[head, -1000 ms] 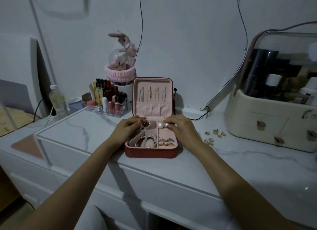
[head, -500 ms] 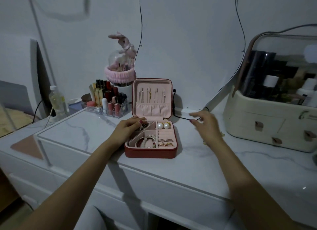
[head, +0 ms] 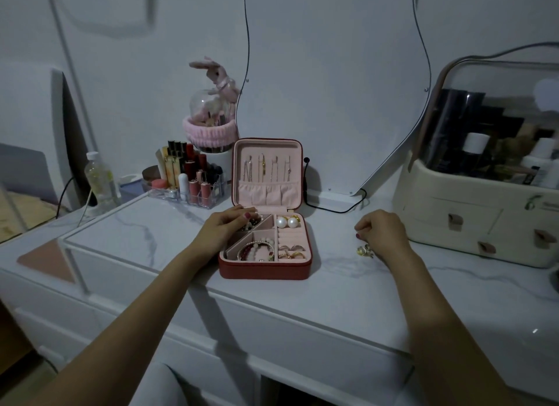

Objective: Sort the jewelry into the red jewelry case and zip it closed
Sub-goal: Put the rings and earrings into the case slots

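Observation:
The red jewelry case (head: pixel 263 271) lies open on the marble top with its pink lid upright. Its compartments hold two pearl earrings (head: pixel 286 222), a bead bracelet (head: pixel 257 249) and rings (head: pixel 292 251). My left hand (head: pixel 225 227) holds the case at its back-left corner, fingers curled over the dark beads there. To the right of the case, my right hand (head: pixel 382 233) is curled down over small gold earrings (head: pixel 364 251) on the table. One gold piece shows under its edge. The rest, and the fingertips, are hidden.
A cream cosmetics organiser (head: pixel 478 218) with a clear hood stands at the right, close behind my right hand. A lipstick rack (head: pixel 190 178), a bottle (head: pixel 99 178) and a rabbit dome (head: pixel 211 118) stand at the back left. A mirror (head: pixel 332 88) and black cable (head: pixel 332 209) are behind the case.
My right hand left the pearl earrings in the case, swung right and came down on the gold earrings on the table. My left hand stayed on the case.

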